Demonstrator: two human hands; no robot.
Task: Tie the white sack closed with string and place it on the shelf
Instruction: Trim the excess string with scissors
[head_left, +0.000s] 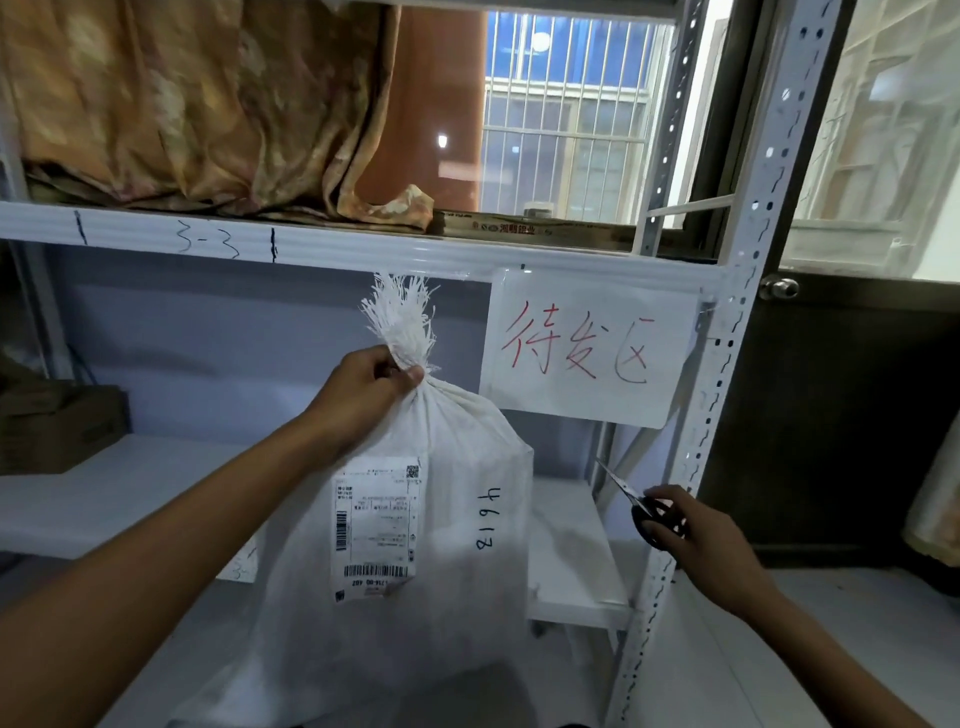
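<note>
One-handed lift: left hand (363, 395) clenches the white sack (415, 561) by its neck; right hand (685, 530) grips scissors (631, 496) beside it. Neck might slip; blades could snag the weave.

Handwritten "4618" in black marker, running sideways down the white sack (415, 545). Beside it on the sack, a shipping label (375, 525) with barcodes and a QR code, print too small to read. Up on the front edge of the upper shelf beam (363, 249), "3-3" in marker between two black strokes. Hanging from that beam, a white paper sign (587, 345) with three red handwritten Chinese characters, "待发区". Behind, on the brown strip (530, 228) along the window sill, printed Chinese characters, not clear enough to read.
</note>
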